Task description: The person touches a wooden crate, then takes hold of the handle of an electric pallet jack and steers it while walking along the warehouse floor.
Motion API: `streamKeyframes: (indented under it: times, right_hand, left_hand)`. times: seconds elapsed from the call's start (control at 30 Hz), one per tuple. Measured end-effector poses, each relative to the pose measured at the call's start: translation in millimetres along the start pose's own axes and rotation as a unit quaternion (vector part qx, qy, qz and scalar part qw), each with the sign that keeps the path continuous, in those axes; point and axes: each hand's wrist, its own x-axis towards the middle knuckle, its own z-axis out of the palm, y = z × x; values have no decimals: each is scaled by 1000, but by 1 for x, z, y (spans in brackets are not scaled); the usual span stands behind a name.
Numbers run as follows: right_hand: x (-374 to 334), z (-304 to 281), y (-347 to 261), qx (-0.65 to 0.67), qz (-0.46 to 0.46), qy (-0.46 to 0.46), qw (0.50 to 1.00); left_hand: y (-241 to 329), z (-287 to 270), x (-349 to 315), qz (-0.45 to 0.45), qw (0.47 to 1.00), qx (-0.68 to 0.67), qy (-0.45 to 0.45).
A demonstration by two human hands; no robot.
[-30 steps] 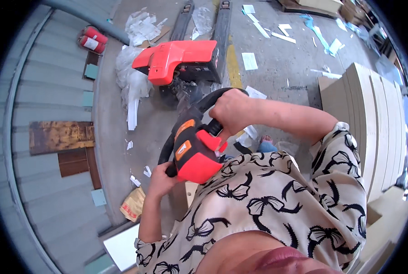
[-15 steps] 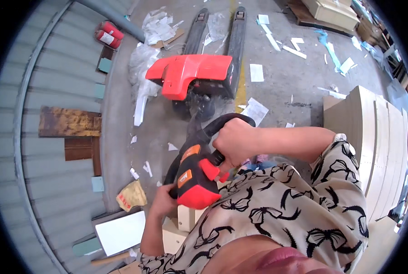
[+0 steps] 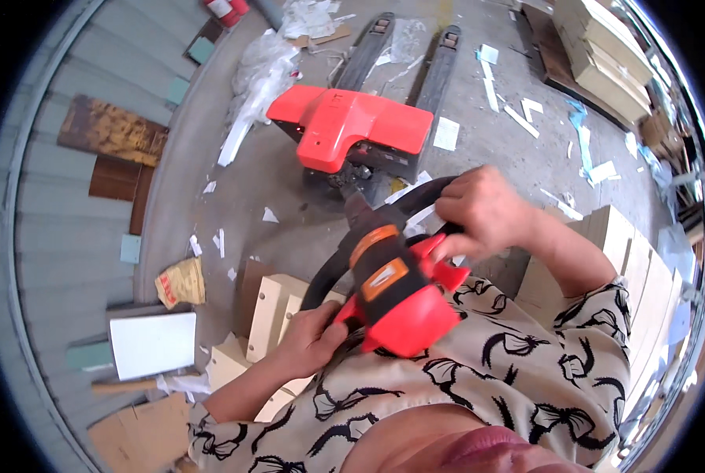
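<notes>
On the littered floor point(image 3: 281, 246), a red pallet truck point(image 3: 356, 126) stood with its forks point(image 3: 364, 55) pointing away.
The left grip point(image 3: 311, 344) curled around the left of its red-and-black handle point(image 3: 404, 311); the right grip point(image 3: 483, 209) held the right side, near a red lever point(image 3: 452, 276).

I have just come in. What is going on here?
A person grips the control handle of a red pallet truck, left hand and right hand on either side. The handle is tilted toward the body. The forks point away, with clear plastic film between them. White paper scraps lie about the floor.
</notes>
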Motion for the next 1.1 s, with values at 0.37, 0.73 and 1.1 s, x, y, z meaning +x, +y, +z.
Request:
streamKeyframes:
  times: [0.37,0.73,1.1]
  right_hand:
    - [7,-88,156,-20,70,-36,997]
    - [-20,-75,188,74,160,14,984]
    - [-90,1,123,7,132,8,991]
  left_hand:
    - [118,70,133,-146,951,-273,5]
    - [119,100,163,-45,968,-246,17]
    - [21,133,123,-52,985,-165,-22]
